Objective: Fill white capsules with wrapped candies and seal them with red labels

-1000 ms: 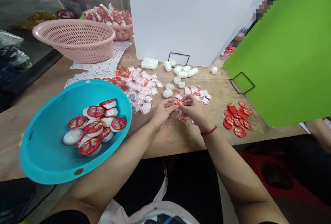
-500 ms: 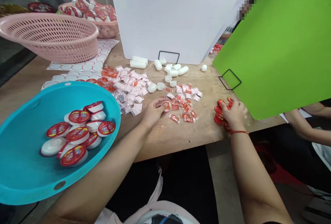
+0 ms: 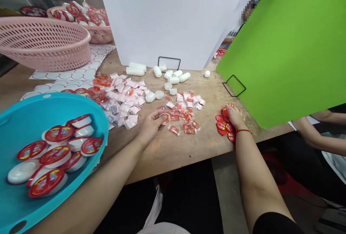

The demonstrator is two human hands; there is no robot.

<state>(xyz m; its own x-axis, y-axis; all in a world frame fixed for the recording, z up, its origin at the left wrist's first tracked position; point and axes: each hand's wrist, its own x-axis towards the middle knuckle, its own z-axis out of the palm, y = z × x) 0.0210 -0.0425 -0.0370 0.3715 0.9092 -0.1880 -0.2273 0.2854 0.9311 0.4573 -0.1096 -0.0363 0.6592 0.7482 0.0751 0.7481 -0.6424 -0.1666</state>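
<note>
My left hand [image 3: 152, 125] pinches a small round plastic cup [image 3: 165, 119] with something orange-red inside it. Beside that cup, small red and pink sachets [image 3: 186, 117] lie scattered on the wooden table. My right hand [image 3: 234, 115] reaches onto a pile of small red printed lids [image 3: 222, 126] near the table's right side. Its fingers are mostly hidden, so whether it grips a lid does not show. Behind the sachets lie white plastic cups [image 3: 173, 80], some loose and some nested in stacks. Left of my left hand is a larger heap of pink-white sachets [image 3: 123, 98].
A blue basin [image 3: 16, 118] with several lidded cups stands at left. Behind it are an empty-looking pink basket [image 3: 48, 52] and a filled one [image 3: 100, 34]. A white board [image 3: 173, 17] and a green board [image 3: 286, 50] stand upright. Another person's arm [image 3: 310, 133] shows at right.
The view has shifted a little, so most things sit further left. My right hand has moved forward over the lids, uncovering more of them. The left hand still holds the cup.
</note>
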